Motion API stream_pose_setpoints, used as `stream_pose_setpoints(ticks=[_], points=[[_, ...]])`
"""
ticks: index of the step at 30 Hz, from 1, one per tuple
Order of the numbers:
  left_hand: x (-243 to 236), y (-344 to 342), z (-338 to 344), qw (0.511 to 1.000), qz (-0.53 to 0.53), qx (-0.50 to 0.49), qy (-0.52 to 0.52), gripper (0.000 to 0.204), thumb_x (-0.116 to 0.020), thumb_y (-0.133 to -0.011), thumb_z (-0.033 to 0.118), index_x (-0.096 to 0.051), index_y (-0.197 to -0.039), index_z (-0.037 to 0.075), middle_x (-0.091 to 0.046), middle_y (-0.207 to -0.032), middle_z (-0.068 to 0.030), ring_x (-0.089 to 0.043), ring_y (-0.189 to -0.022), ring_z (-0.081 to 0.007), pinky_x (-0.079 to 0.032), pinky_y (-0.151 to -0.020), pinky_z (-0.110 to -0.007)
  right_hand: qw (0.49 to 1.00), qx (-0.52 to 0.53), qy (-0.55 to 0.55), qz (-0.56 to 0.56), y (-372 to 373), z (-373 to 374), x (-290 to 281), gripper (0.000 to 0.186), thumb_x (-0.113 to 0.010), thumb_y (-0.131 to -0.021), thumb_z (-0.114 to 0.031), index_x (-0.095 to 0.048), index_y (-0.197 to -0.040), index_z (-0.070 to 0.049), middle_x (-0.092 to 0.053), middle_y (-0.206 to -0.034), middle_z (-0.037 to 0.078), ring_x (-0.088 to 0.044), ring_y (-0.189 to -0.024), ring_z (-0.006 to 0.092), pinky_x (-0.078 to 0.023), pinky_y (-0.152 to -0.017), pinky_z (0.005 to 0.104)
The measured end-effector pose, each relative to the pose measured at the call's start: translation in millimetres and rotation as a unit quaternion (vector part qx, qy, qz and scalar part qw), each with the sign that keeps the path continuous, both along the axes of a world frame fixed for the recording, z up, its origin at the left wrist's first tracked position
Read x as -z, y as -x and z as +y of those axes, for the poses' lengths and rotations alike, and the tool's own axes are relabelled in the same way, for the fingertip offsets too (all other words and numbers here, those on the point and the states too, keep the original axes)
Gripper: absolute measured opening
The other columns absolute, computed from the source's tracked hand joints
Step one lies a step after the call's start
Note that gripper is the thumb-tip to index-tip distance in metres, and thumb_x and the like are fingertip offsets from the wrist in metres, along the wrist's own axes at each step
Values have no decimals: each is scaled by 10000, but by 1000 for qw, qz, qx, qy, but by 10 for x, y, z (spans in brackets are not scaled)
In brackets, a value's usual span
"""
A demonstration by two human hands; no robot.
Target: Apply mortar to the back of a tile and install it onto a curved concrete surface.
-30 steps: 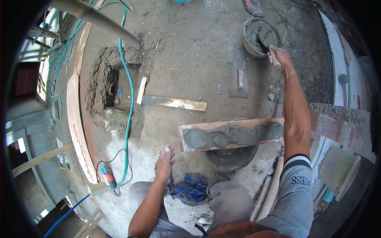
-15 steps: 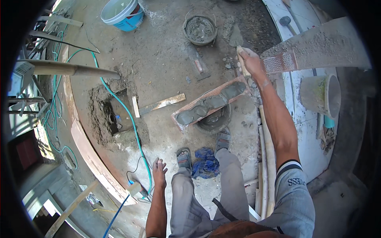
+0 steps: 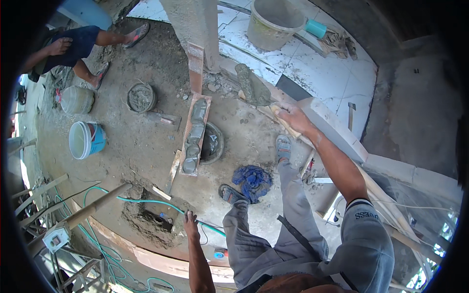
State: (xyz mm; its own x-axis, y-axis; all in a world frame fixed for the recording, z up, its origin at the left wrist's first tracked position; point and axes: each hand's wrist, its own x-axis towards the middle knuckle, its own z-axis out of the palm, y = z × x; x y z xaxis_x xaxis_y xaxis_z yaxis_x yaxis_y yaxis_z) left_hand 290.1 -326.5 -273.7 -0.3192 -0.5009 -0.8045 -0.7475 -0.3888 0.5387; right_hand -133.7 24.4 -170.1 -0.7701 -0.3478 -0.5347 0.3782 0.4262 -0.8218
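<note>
My right hand (image 3: 292, 119) is closed around the pale handle of a trowel. Wet grey mortar (image 3: 248, 80) covers much of the trowel's blade (image 3: 261, 95), held out beside the low block wall. My left hand (image 3: 191, 225) hangs empty, its fingers apart, above the green hose (image 3: 210, 228). Ahead lies a long reddish block (image 3: 205, 111) topped with lumps of grey mortar. It rests across a dark round basin (image 3: 218, 155). A bucket of mortar (image 3: 140, 97) stands beyond, with a flat float (image 3: 163, 118) on the floor beside it.
A concrete column (image 3: 193, 29) rises ahead. The low wall (image 3: 327, 124) runs along my right, with a large tub (image 3: 273, 24) on the tiles behind. A blue-and-white pail (image 3: 88, 140), a dug hole (image 3: 156, 219) and a co-worker's leg (image 3: 110, 38) are to the left. Blue cloth (image 3: 251, 183) lies by my feet.
The view has turned to the right, and a co-worker has come into it. My right hand has moved the trowel toward the low wall; a mortar load now shows clearly on its blade.
</note>
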Motion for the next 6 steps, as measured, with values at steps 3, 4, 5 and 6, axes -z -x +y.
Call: stream_pose_setpoints(ticks=[3, 4, 5, 6], points=[[51, 546, 327, 997, 2, 81, 4, 518, -464, -910, 395, -399, -1303, 64, -514, -1198, -101, -534, -1031, -244, -421, -825, -364, 997, -16, -62, 46, -70, 1108, 68, 442, -547, -882, -206, -456, -1278, -33, -608, -916, 84, -588, -683, 139, -490, -623, 250], [67, 763, 471, 994, 2, 107, 3, 507, -458, -911, 393, -406, -1298, 68, -510, -1232, -106, -533, -1059, -248, -422, -844, -381, 993, -37, -69, 89, -76, 1416, 147, 452, -551, -880, -195, -451, -1291, -37, -613, -985, 109, -613, -778, 153, -498, -734, 245], [96, 1000, 635, 992, -4, 126, 3, 522, -466, -904, 384, -393, -1314, 69, -506, -1239, -108, -533, -1061, -258, -421, -852, -380, 996, -19, -45, 70, -82, 1715, 218, 452, -553, -879, -184, -449, -1299, -51, -606, -1060, 118, -607, -890, 161, -473, -812, 247], [128, 1277, 841, 989, -17, 145, -11, 573, -482, -891, 407, -367, -1346, 78, -490, -1272, -113, -514, -1114, -286, -406, -898, -391, 998, -1, -25, 53, -58, 2004, 201, 454, -555, -879, -174, -448, -1307, -65, -599, -1135, 127, -602, -1001, 169, -449, -890, 249]])
